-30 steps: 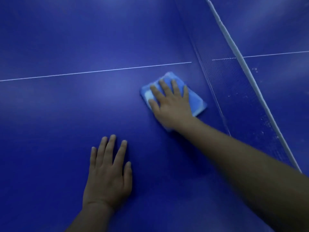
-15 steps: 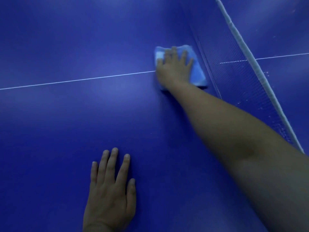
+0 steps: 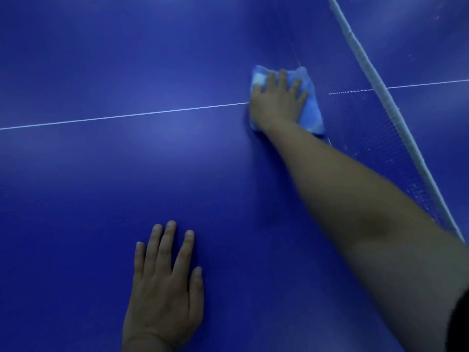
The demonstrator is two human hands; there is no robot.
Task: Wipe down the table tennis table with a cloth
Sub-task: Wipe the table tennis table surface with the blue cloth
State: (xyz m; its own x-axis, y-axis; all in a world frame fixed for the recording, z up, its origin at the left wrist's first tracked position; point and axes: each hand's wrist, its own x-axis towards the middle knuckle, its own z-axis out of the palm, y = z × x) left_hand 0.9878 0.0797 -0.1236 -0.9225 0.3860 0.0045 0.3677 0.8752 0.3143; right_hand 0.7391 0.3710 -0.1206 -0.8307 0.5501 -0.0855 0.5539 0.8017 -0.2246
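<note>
While my right hand (image 3: 278,102) presses flat, fingers straight, on the light blue cloth (image 3: 311,110), the cloth lies on the blue table (image 3: 101,186) over the white centre line (image 3: 127,115), just beside the net (image 3: 375,85). My left hand (image 3: 165,288) rests flat on the table, holding nothing, fingers spread.

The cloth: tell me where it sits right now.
In the head view the cloth lies upper right on the table, flat under the right hand, at the end of the white line beside the net.
</note>
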